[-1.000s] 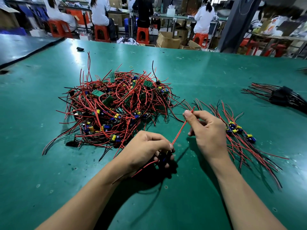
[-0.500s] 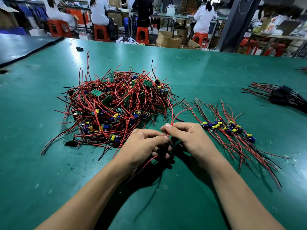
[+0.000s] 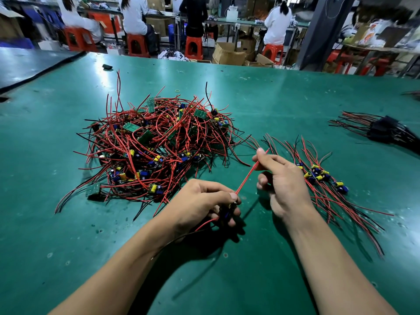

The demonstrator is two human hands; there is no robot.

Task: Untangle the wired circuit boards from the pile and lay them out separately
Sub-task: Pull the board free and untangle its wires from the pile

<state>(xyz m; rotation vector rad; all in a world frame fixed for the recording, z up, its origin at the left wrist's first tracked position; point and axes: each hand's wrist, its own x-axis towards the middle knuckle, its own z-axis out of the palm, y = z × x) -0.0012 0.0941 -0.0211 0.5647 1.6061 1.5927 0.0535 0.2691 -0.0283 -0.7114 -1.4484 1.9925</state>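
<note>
- Bright, even overhead light; pale glare streaks across the green table [image 3: 295,92].
- Soft shadows under the forearms.
- Wide-angle bending at the edges; background workers slightly blurred.

**One head-worn view, forward and down**

The scene is seen through a wide-angle camera worn on the head, tilted down over the green table [image 3: 295,105]. The left hand [image 3: 200,201] and right hand [image 3: 284,183], a red wire [image 3: 247,176] held between them, are framed close at centre. The pile [image 3: 154,146] is placed at 11 o'clock, the laid-out boards [image 3: 322,178] at 3 o'clock, seated workers [image 3: 136,17] far off at 12 o'clock.
</note>
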